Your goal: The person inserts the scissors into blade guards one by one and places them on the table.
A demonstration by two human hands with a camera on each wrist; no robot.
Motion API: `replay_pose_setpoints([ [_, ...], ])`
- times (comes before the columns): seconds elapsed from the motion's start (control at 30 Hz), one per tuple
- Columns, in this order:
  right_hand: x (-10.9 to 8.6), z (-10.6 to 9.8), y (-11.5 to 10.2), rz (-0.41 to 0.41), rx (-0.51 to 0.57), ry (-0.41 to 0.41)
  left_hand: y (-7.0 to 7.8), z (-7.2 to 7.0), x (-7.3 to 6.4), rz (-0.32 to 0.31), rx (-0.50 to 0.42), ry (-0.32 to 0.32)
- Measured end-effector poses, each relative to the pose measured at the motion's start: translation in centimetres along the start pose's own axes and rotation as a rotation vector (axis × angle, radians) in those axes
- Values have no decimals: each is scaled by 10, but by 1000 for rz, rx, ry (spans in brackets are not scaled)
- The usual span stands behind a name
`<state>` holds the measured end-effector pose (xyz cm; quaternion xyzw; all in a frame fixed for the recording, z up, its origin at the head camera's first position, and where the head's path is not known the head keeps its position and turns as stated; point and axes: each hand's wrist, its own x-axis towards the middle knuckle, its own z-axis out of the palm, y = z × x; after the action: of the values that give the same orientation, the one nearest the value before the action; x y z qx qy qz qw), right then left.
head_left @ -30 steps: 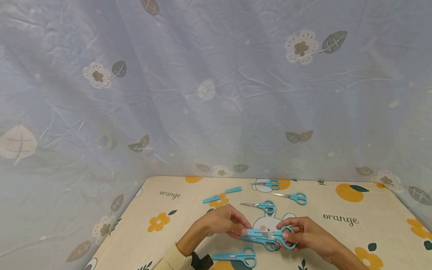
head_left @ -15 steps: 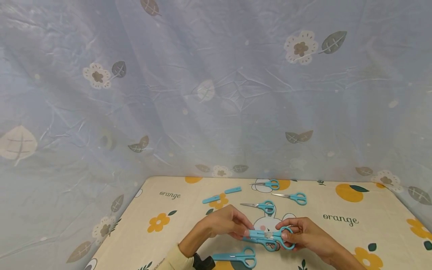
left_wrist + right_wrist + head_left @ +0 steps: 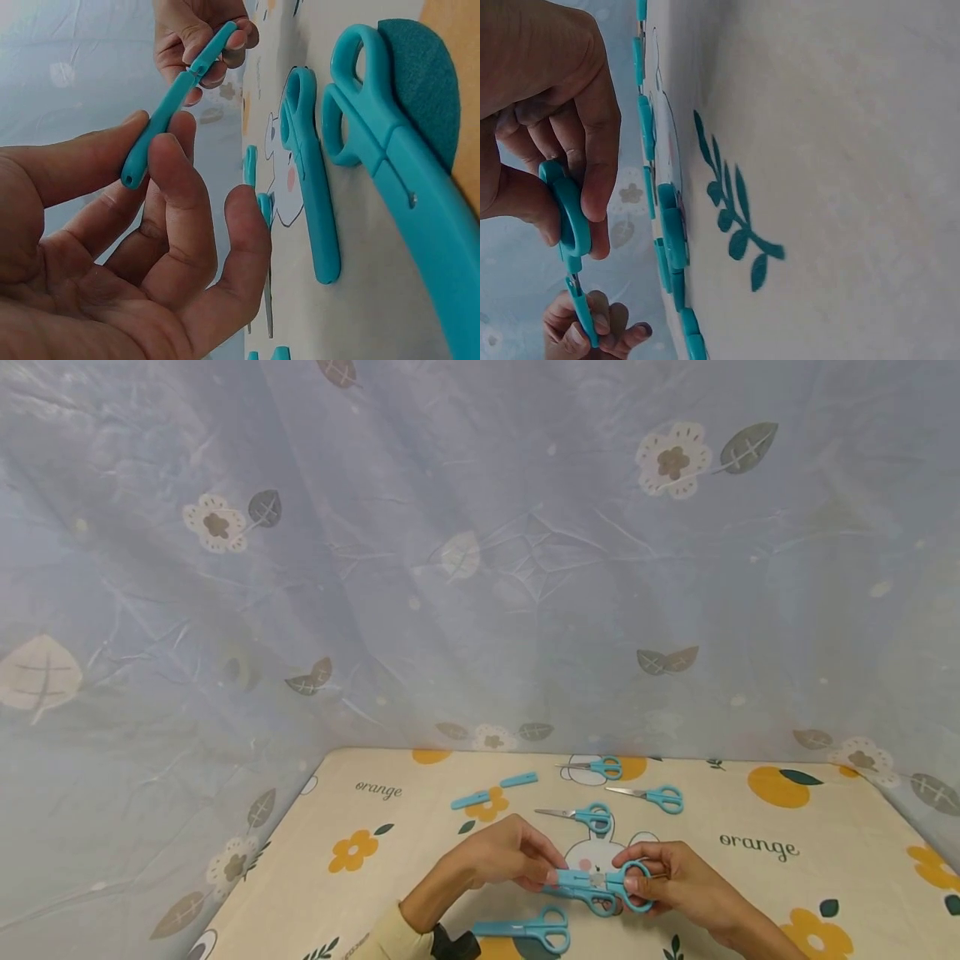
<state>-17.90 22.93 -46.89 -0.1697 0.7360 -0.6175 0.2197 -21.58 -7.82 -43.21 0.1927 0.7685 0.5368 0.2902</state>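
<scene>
In the head view, my left hand pinches a light blue blade cover between thumb and fingers. My right hand grips the blue handles of a pair of scissors. Most of the blade is inside the cover, with a short strip of metal showing before the handles. The left wrist view has this cover in line with the handle. Both are held above the table. Just below lies a covered pair of scissors; nearer me is another covered pair.
Three uncovered scissors lie farther back: one pair nearest, another to its right, a third behind. Two loose blade covers rest to their left. A patterned cloth covers the table; a grey-blue curtain hangs behind.
My left hand has moved slightly right with the cover, which sits farther over the blade, so less metal shows. The right hand has stayed almost still.
</scene>
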Motion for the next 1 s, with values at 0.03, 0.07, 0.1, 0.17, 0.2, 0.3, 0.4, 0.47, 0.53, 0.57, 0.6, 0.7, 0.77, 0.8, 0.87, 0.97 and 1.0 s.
replay_pose_setpoints([
  [0.03,0,0,0,-6,-10,7,0,1,0,2,4,4],
  [0.07,1,1,1,-12,-15,13,1,1,0,6,10,10],
  [0.1,1,1,1,-16,-21,20,1,2,0,10,16,14],
  [0.17,1,1,2,-25,-33,36,2,4,1,22,35,21],
  [0.2,1,1,3,-29,-41,45,2,5,1,29,46,25],
  [0.3,1,2,3,-33,-46,70,2,8,0,53,72,42],
  [0.4,1,2,3,-33,-45,82,1,11,0,72,89,65],
  [0.47,0,2,3,-26,-44,80,1,13,0,83,98,77],
  [0.53,-1,2,4,-17,-42,72,0,15,0,87,111,86],
  [0.57,-1,2,4,-13,-43,68,0,15,0,89,119,88],
  [0.6,-1,2,5,-11,-43,63,0,16,-1,89,124,88],
  [0.7,0,3,5,-15,-48,58,-1,16,0,88,128,84],
  [0.77,1,4,5,-28,-57,62,-2,15,0,85,112,79],
  [0.8,1,5,5,-34,-64,66,-2,14,0,85,101,77],
  [0.87,2,6,3,-41,-71,76,-3,12,2,86,79,72],
  [0.97,4,6,1,-44,-84,79,-4,11,3,88,62,66],
  [1.0,4,6,1,-41,-88,79,-4,11,3,90,64,66],
])
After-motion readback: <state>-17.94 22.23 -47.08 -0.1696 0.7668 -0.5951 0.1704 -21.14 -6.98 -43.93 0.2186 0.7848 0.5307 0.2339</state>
